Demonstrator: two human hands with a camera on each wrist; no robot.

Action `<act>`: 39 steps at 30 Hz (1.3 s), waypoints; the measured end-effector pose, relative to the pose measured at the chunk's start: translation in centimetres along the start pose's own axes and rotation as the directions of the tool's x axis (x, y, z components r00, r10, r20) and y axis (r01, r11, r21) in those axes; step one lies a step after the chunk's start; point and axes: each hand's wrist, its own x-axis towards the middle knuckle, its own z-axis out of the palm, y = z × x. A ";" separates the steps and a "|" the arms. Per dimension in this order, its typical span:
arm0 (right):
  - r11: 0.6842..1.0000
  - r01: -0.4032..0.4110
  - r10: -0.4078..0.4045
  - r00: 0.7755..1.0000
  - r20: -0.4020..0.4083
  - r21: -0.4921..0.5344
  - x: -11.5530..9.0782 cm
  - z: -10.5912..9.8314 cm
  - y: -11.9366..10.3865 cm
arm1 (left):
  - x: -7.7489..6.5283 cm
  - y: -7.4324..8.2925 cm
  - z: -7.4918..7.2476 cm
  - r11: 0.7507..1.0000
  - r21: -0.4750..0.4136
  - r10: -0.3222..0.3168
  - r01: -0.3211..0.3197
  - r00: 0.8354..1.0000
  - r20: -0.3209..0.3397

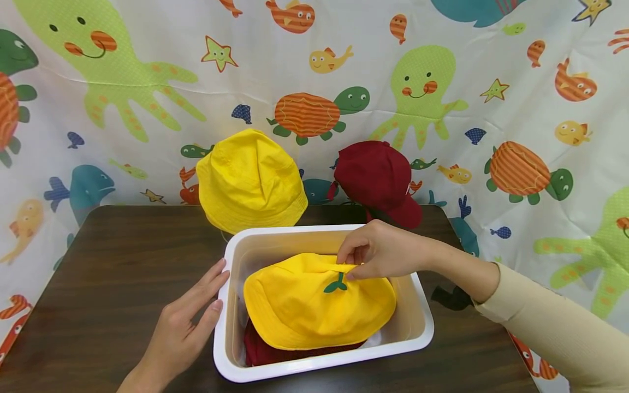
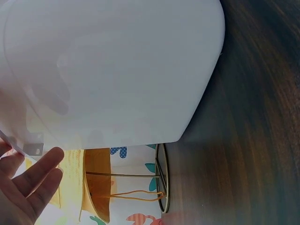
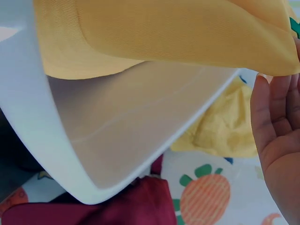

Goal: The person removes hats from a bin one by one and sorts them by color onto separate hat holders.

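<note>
A yellow bucket hat with a green leaf patch lies in a white plastic tub. My right hand pinches its crown between thumb and fingers. The right wrist view shows the cloth of this hat drawn toward the fingertips of the hand. Under the hat, dark red cloth shows at the tub's near side; its kind is mostly hidden. My left hand touches the tub's left rim with extended fingers. In the left wrist view this hand is beside the tub's outer wall.
Behind the tub, a second yellow bucket hat sits on a wire stand. A dark red cap stands at the back right. A black object lies beneath my right forearm. The patterned curtain hangs behind the dark wooden table.
</note>
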 end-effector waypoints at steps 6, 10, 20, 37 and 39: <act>1.000 0.012 -0.011 0.999 -0.045 0.011 -0.5 -0.8 -0.5 | 0.1 0.3 -0.2 1.000 0.010 -0.023 0.023 0.999 0.028; 0.999 0.037 -0.037 0.998 -0.060 -0.008 -0.8 -1.2 -0.7 | 0.1 0.6 -0.4 0.999 0.020 -0.046 0.045 0.998 0.053; 0.998 0.061 -0.062 0.993 -0.101 -0.005 -1.3 -2.2 -1.4 | 0.1 0.5 -0.6 0.995 0.057 -0.082 0.077 0.992 0.092; 0.983 0.180 -0.182 0.972 -0.149 -0.031 -1.3 -3.9 -2.8 | 0.1 0.5 -0.9 0.989 0.101 -0.122 0.109 0.984 0.129; 0.982 0.186 -0.190 0.969 -0.156 -0.043 -1.2 -4.1 -3.0 | 0.2 0.5 -0.9 0.989 0.101 -0.117 0.104 0.985 0.128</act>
